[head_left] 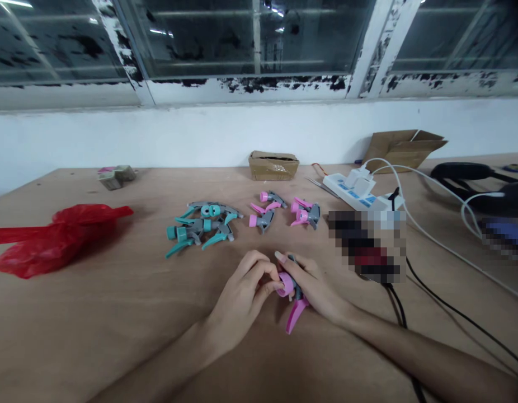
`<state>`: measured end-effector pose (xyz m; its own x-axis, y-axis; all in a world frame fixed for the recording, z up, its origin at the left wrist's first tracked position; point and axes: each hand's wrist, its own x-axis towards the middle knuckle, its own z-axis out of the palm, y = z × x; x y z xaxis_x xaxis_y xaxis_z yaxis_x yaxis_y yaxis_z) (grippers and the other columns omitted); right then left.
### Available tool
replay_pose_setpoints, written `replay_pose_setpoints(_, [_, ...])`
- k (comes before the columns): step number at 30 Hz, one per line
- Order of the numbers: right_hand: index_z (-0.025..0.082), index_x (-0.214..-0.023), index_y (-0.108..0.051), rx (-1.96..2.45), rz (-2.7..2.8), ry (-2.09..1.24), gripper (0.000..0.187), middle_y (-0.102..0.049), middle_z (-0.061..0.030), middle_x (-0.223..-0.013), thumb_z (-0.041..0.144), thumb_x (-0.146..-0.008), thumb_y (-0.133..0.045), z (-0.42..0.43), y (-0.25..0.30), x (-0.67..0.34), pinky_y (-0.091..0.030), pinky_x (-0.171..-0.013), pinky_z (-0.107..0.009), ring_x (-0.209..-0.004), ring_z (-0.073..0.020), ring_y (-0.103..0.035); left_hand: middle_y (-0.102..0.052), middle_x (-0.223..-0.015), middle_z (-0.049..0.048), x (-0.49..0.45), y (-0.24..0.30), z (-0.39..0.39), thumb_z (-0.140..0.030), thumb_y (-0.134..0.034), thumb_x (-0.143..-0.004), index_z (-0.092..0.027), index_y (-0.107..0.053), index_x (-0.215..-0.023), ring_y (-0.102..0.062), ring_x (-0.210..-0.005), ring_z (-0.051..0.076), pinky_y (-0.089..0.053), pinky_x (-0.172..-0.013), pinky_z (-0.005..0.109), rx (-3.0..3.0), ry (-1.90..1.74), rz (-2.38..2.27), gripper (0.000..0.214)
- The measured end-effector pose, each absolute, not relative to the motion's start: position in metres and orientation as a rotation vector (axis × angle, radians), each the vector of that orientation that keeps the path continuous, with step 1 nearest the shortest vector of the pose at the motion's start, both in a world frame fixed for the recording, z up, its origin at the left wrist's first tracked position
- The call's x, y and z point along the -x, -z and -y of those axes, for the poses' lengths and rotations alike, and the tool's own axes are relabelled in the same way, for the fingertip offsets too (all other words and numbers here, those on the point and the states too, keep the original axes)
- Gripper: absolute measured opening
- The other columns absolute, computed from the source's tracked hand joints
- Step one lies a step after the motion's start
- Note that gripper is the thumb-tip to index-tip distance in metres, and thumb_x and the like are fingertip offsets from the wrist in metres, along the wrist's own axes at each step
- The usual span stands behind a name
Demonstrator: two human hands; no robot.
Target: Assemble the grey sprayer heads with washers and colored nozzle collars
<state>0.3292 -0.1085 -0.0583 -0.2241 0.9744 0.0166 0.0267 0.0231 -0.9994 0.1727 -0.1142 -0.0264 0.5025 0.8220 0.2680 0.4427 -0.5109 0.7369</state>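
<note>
My left hand [242, 296] and right hand [316, 286] meet low over the bare wooden tabletop [116, 324], close in front of me. Between them sits a pink and grey plastic trigger sprayer head [295, 314]. My right fingers are wrapped shut around its grey body, and my left fingertips are pinched on its round pink cap [285, 284]. The long pink lever hangs free toward 6 o'clock, just clear of the wood.

At 11 o'clock from my hands lies a tangled heap of teal and grey sprayer heads [202, 226]. At 12 o'clock are a few loose pink and grey ones [265, 214]. A crumpled red plastic bag [53, 238] rests far out at 9 o'clock, and a white power strip [359, 193] with trailing cables is at 2 o'clock.

The risk I see is in the grip. Only my fingertips hold the cap, so a hard twist could make it skid or seat crooked. The dangling lever could also catch on the table and lever the piece out of my right hand. The black cables by my right forearm could snag too.
</note>
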Motion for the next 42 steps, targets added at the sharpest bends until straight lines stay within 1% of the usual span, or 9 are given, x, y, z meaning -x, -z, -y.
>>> replay_pose_setpoints(8, [0.017,-0.066,-0.052,1.360,1.165,-1.328,0.043,-0.051,0.0044,-0.044,0.059,-0.077,-0.052,0.090,0.050,-0.352,-0.035,-0.038,-0.018,-0.042,-0.0098,-0.053,-0.051,-0.090,0.0022,-0.169,0.029,0.115,-0.021,-0.045,-0.090,-0.019,-0.049,-0.080,-0.053,-0.084,0.015,-0.044,-0.077,0.029,-2.134,-0.889,-1.101,0.011])
replay_pose_setpoints(12, [0.017,-0.070,-0.052,1.355,1.110,-1.369,0.045,-0.050,0.0044,-0.043,0.063,-0.074,-0.053,0.082,0.048,-0.363,-0.033,-0.038,-0.018,-0.042,-0.0104,-0.054,-0.058,-0.085,0.0000,-0.166,0.031,0.112,-0.026,-0.043,-0.091,-0.019,-0.049,-0.085,-0.058,-0.068,0.012,-0.049,-0.066,0.027,-1.954,-0.909,-1.164,0.011])
replay_pose_setpoints(16, [0.018,-0.078,-0.052,1.283,1.314,-1.425,0.046,-0.056,0.0019,-0.057,0.063,-0.078,-0.047,0.088,0.041,-0.362,-0.033,-0.040,-0.018,-0.046,-0.0081,-0.050,-0.063,-0.083,-0.0010,-0.167,0.036,0.110,-0.027,-0.049,-0.088,-0.020,-0.050,-0.093,-0.061,-0.060,0.010,-0.052,-0.058,0.024,-1.807,-0.942,-1.174,0.009])
replay_pose_setpoints(19, [0.020,-0.089,-0.051,1.212,1.513,-1.400,0.040,-0.056,0.0009,-0.072,0.058,-0.077,-0.054,0.094,0.037,-0.361,-0.038,-0.049,-0.022,-0.056,-0.0098,-0.051,-0.066,-0.088,0.0010,-0.168,0.036,0.107,-0.027,-0.051,-0.087,-0.020,-0.055,-0.099,-0.063,-0.065,0.012,-0.054,-0.060,0.025,-1.785,-0.923,-1.164,0.014])
replay_pose_setpoints(23, [0.023,-0.098,-0.050,1.212,1.775,-1.187,0.042,-0.056,-0.0019,-0.091,0.047,-0.069,-0.069,0.097,0.039,-0.362,-0.042,-0.070,-0.030,-0.080,-0.0164,-0.052,-0.067,-0.095,0.0033,-0.167,0.037,0.103,-0.026,-0.051,-0.087,-0.020,-0.063,-0.098,-0.064,-0.074,0.014,-0.055,-0.064,0.025,-1.759,-0.895,-1.143,0.018])
replay_pose_setpoints(27, [0.023,-0.100,-0.049,1.198,1.858,-1.098,0.037,-0.058,-0.0027,-0.096,0.046,-0.075,-0.064,0.100,0.042,-0.360,-0.041,-0.078,-0.032,-0.088,-0.0187,-0.053,-0.066,-0.094,0.0042,-0.165,0.041,0.100,-0.027,-0.055,-0.084,-0.019,-0.064,-0.097,-0.064,-0.079,0.015,-0.056,-0.066,0.026,-1.727,-0.981,-1.137,0.018])
replay_pose_setpoints(31, [0.023,-0.098,-0.050,1.161,1.834,-1.075,0.029,-0.059,-0.0028,-0.095,0.045,-0.080,-0.058,0.103,0.045,-0.356,-0.042,-0.077,-0.031,-0.088,-0.0183,-0.056,-0.067,-0.091,0.0030,-0.163,0.042,0.102,-0.030,-0.059,-0.082,-0.020,-0.065,-0.094,-0.064,-0.078,0.015,-0.055,-0.069,0.026,-1.722,-1.065,-1.159,0.017])
replay_pose_setpoints(35, [0.022,-0.099,-0.049,1.128,1.766,-1.209,0.030,-0.060,-0.0034,-0.095,0.045,-0.081,-0.057,0.104,0.045,-0.354,-0.045,-0.075,-0.030,-0.088,-0.0186,-0.057,-0.069,-0.085,0.0010,-0.162,0.037,0.104,-0.029,-0.060,-0.082,-0.020,-0.066,-0.091,-0.064,-0.073,0.014,-0.055,-0.068,0.025,-1.727,-1.086,-1.155,0.014])
replay_pose_setpoints(42, [0.020,-0.100,-0.048,1.027,1.572,-1.529,0.030,-0.061,-0.0026,-0.084,0.043,-0.082,-0.056,0.101,0.041,-0.355,-0.044,-0.054,-0.024,-0.071,-0.0133,-0.056,-0.067,-0.090,0.0021,-0.160,0.035,0.103,-0.027,-0.055,-0.086,-0.020,-0.067,-0.092,-0.063,-0.072,0.013,-0.055,-0.065,0.024,-1.737,-1.057,-1.083,0.015])
